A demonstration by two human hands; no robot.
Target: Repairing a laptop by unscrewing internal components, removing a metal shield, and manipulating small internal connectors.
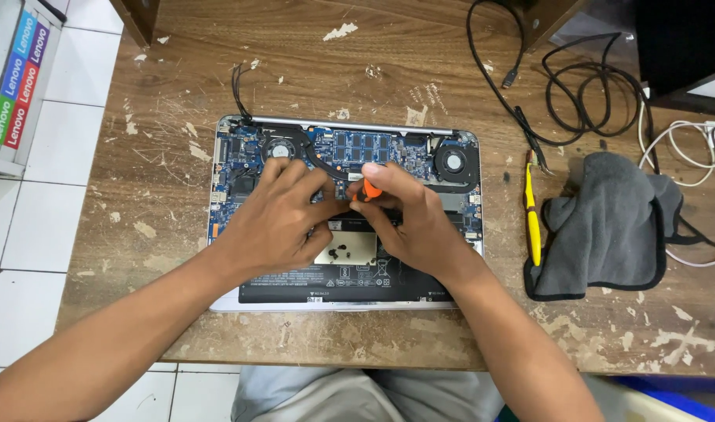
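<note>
Two hands are set over the opened laptop (240, 168): right hand (408, 223) pinching an orange-handled screwdriver (367, 189), left hand (283, 219) steadying it. Screwdriver should be kept upright, pressure light.

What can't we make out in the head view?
- Tool tip: only the orange handle shows; right hand hides the rest.
- Board spot under both hands: covered by left hand and right.
- Small dark bits on the battery: too small to identify.
- Cables: ends cut off at the top edge.

Bright, even light; sharp focus.
</note>
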